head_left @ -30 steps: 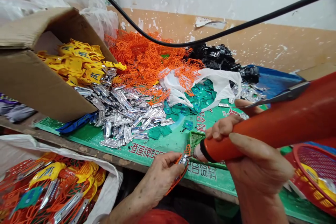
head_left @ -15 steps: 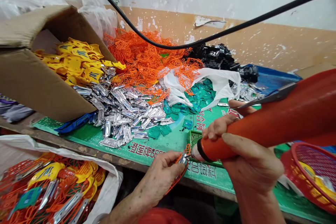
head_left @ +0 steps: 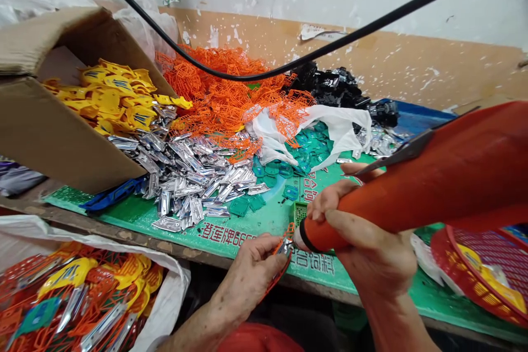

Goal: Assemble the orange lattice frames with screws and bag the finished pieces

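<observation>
My left hand (head_left: pixel 251 275) is closed in a pinch on a small orange mesh part with a silver metal clip (head_left: pixel 284 246), held at the front edge of the bench. My right hand (head_left: pixel 367 247) is wrapped round a large orange powered screwdriver (head_left: pixel 416 187). Its tip touches the clip in my left hand. A metal lever (head_left: pixel 396 154) runs along the tool's top under my fingers. A black cable (head_left: pixel 264 71) loops overhead.
On the green mat (head_left: pixel 136 214) lie a heap of silver clips (head_left: pixel 193 176), orange mesh parts (head_left: pixel 223 93), teal pieces (head_left: pixel 313 148), black parts (head_left: pixel 338 88). A cardboard box (head_left: pixel 49 115) of yellow parts stands left. White bag of finished pieces (head_left: pixel 82 291) bottom left, red basket (head_left: pixel 482 269) right.
Both hands and the tool drifted slightly left in view as the camera shifted; the tip stays on the clip. Nothing was picked up or released.
</observation>
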Demonstrator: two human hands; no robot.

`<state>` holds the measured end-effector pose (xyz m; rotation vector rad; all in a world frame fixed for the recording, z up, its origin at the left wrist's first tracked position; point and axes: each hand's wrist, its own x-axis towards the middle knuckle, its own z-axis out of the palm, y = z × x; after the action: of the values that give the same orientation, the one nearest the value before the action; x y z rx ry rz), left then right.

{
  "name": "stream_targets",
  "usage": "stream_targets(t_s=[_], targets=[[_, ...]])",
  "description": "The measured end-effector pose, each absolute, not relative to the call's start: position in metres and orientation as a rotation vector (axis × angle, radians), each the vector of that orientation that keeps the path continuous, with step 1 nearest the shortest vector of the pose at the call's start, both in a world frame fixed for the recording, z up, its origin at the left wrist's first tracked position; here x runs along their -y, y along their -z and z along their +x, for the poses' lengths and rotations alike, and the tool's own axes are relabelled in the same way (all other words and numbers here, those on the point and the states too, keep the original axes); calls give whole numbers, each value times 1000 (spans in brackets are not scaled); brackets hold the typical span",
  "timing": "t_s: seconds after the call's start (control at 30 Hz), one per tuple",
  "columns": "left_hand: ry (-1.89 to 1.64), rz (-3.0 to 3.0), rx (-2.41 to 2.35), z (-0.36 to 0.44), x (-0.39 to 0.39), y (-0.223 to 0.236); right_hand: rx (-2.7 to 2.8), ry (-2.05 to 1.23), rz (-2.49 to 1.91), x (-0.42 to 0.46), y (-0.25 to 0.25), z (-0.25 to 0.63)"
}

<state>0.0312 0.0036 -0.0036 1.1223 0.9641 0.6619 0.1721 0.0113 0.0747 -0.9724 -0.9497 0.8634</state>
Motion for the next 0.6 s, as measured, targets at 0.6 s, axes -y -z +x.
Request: stream_targets(t_s=[0.6], targets=[[-645, 837, -1038, 22, -11, -1, 891, -670, -993, -31, -38, 209]])
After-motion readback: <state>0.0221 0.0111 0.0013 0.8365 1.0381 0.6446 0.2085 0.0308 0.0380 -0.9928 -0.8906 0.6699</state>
